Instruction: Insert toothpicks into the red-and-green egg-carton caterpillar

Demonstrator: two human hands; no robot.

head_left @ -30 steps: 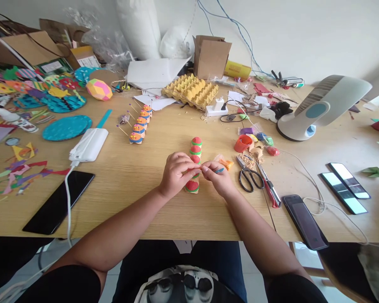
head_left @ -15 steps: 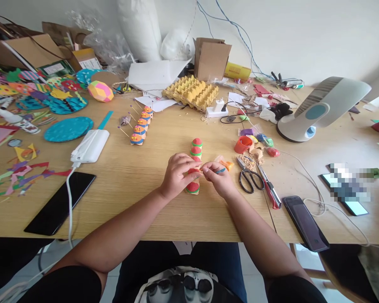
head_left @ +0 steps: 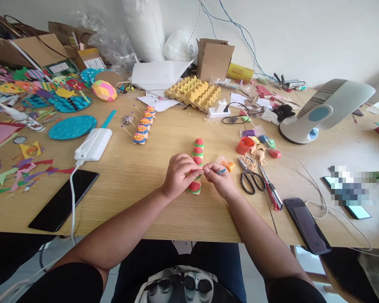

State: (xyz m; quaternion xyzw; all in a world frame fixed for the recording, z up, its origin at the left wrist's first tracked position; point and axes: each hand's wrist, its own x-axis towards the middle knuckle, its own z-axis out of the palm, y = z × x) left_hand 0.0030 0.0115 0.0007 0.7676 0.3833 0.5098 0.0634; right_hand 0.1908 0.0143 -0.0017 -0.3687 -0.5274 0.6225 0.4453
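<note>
A row of egg-carton cups, coloured red on top with green bands, lies lengthwise in front of me. Above its nearer half, my left hand pinches thumb and fingers together; whatever is between them is too small to make out. My right hand meets it fingertip to fingertip, closed around a thin tool with a flat blue end that pokes out past the knuckles. The hands partly cover the cups. Just right of them is a small bag of orange clay.
Black-handled scissors, a red utility knife and an orange cup lie to the right, with phones and a white fan farther out. Left are an orange-and-blue egg-carton row with pins, a power bank and a dark tablet.
The view has shifted slightly. My left fingers have drawn together into a tighter pinch against the right fingertips; the right hand keeps its hold on the blue-ended tool.
</note>
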